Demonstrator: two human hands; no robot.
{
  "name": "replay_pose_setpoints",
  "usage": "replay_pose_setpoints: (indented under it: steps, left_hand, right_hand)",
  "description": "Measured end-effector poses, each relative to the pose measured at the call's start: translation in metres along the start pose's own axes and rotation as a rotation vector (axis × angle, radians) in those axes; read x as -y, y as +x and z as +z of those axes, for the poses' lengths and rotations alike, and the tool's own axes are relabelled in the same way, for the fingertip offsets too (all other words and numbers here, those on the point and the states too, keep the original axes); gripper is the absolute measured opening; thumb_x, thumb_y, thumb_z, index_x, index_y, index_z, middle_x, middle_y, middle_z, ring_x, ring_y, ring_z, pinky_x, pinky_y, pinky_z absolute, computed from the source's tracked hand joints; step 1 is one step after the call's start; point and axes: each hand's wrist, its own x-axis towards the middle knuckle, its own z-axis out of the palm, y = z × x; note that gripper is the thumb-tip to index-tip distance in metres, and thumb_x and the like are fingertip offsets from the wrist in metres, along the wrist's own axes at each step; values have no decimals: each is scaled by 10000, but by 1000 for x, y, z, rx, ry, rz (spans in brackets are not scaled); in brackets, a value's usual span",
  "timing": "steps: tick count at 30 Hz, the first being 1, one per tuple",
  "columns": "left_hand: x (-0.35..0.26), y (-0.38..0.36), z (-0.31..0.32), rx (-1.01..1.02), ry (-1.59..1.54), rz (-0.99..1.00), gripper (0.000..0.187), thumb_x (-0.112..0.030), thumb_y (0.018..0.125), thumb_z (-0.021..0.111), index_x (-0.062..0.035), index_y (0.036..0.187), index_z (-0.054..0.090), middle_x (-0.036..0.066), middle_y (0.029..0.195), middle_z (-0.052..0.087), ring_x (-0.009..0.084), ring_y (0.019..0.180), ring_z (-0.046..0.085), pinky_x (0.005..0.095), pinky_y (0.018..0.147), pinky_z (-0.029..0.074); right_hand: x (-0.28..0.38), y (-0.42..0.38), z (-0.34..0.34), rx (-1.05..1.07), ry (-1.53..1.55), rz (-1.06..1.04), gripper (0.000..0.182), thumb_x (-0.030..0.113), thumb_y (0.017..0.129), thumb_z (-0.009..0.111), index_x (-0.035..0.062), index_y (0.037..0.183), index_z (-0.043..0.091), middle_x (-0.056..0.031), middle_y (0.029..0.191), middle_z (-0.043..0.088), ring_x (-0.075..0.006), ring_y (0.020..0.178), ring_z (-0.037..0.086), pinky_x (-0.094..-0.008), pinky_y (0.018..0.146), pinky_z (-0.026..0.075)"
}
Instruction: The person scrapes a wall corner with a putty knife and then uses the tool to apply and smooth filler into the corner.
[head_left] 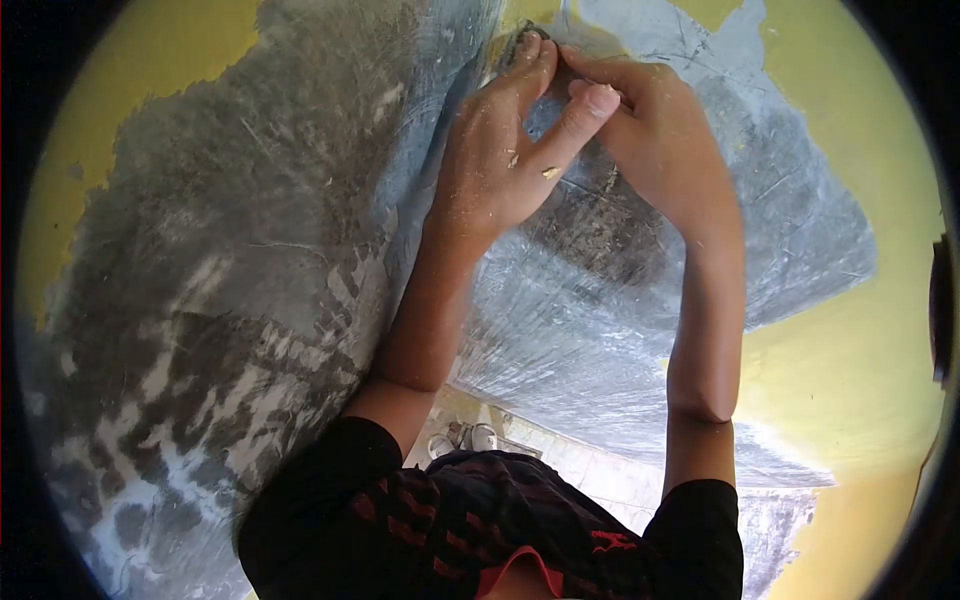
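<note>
Both hands are raised at the top of the view, close together against a scraped wall. My left hand has its thumb stretched out to the right and its fingers pointing up to a small dark object near the wall corner. Pale flecks stick to its skin. My right hand is bent inward, its fingers closed, the fingertips meeting the same spot. What it grips is mostly hidden behind the fingers and the left thumb.
Grey, patchy wall spreads on the left, with yellow paint around the edges. A corner runs down beside the left arm. Far below are the floor and a pair of shoes. A dark object stands at the right edge.
</note>
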Motion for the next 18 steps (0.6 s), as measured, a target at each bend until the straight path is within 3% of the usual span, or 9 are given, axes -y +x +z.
replay_pose_setpoints:
  steps: [3, 5, 12, 14, 18]
  left_hand:
    - [2, -3, 1, 21, -83, 8, 878, -557, 989, 734, 226, 1357, 584, 439, 1442, 558, 488, 1423, 548, 484, 1196, 435]
    - [0, -6, 4, 43, 5, -40, 794, -544, 1067, 618, 124, 1491, 544, 298, 1579, 530, 366, 1518, 478, 435, 1253, 355]
    - [-4, -4, 2, 47, -25, -36, 867, -608, 1060, 588, 150, 1479, 538, 333, 1547, 544, 389, 1503, 493, 432, 1247, 363]
    - [-13, 2, -8, 89, 90, -77, 902, -634, 1058, 573, 162, 1479, 527, 344, 1545, 540, 399, 1496, 500, 429, 1242, 367]
    - [-6, 0, -4, 86, 1, -90, 898, -639, 1051, 584, 146, 1484, 534, 338, 1551, 537, 397, 1487, 512, 433, 1234, 378]
  right_hand:
    - [14, -5, -22, 98, 57, 146, 339, 214, 944, 628, 18, 1186, 760, -305, 980, 718, -516, 926, 699, -501, 825, 566]
    - [4, 4, -9, 82, 30, 70, 336, 216, 946, 626, 18, 1181, 761, -305, 976, 718, -513, 918, 697, -505, 821, 565]
    - [1, 1, -11, 55, -5, -34, 347, 234, 947, 633, 11, 1179, 762, -302, 955, 721, -502, 896, 699, -498, 804, 565]
    - [-4, 3, -8, 78, 27, 18, 354, 235, 944, 640, 8, 1189, 759, -306, 956, 721, -499, 905, 708, -490, 811, 568]
    - [0, 0, -22, 130, 94, 77, 365, 232, 939, 653, 2, 1205, 754, -316, 965, 726, -481, 912, 735, -476, 822, 571]
